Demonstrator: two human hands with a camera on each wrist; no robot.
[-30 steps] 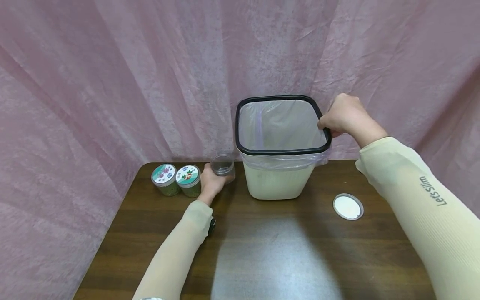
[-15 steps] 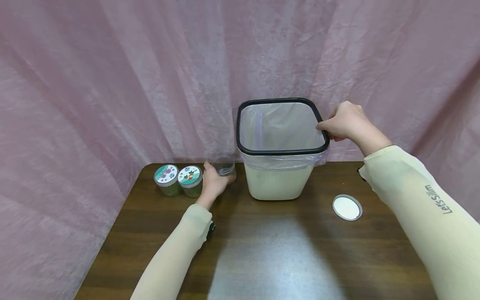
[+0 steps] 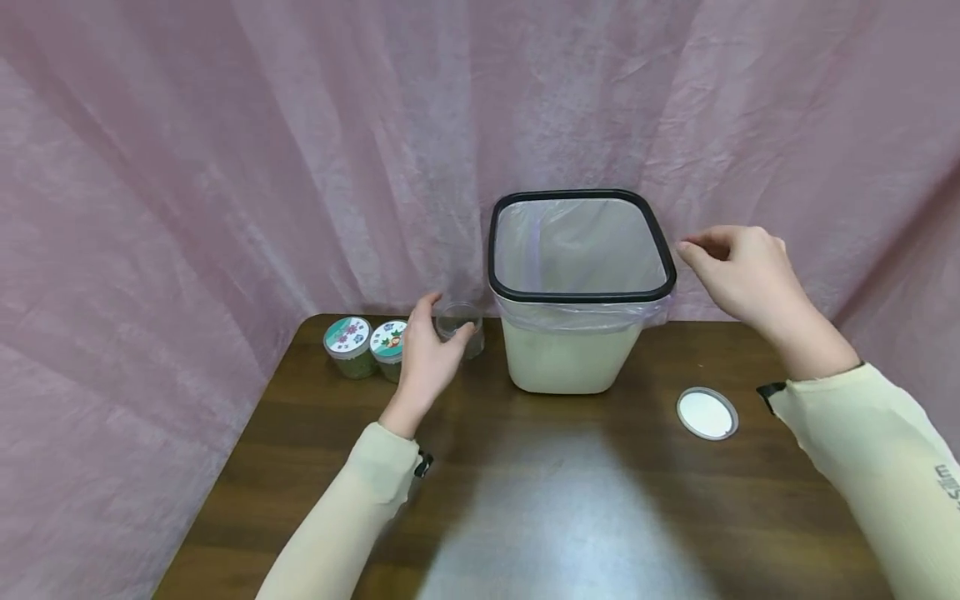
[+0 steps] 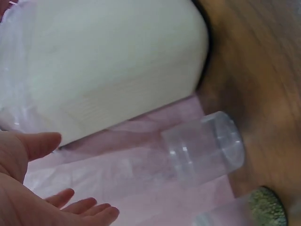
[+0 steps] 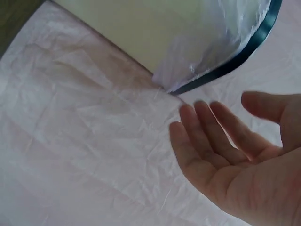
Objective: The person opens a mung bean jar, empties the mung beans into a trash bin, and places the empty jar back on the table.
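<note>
A clear, empty-looking plastic jar (image 4: 202, 148) stands upright on the table near the back edge. My left hand (image 3: 431, 358) is just in front of it, thumb and fingers spread, and the left wrist view shows them apart from the jar. To the jar's right is a pale trash bin (image 3: 573, 354) with a black rim (image 3: 581, 297) and a translucent liner bag (image 3: 585, 246) folded over it. My right hand (image 3: 757, 279) hangs in the air right of the rim, touching nothing, its fingers loosely bent, as the right wrist view (image 5: 235, 160) also shows.
Two lidded jars (image 3: 348, 337) with greenish contents and printed tops stand left of my left hand, the nearer one partly hidden by it. A round white lid (image 3: 707, 413) lies on the brown table (image 3: 540, 500) at the right. A pink curtain (image 3: 360, 150) hangs behind.
My left hand has let go of the clear jar and drawn back slightly. My right hand has released the bin's rim and moved away to the right. The view has shifted a little.
</note>
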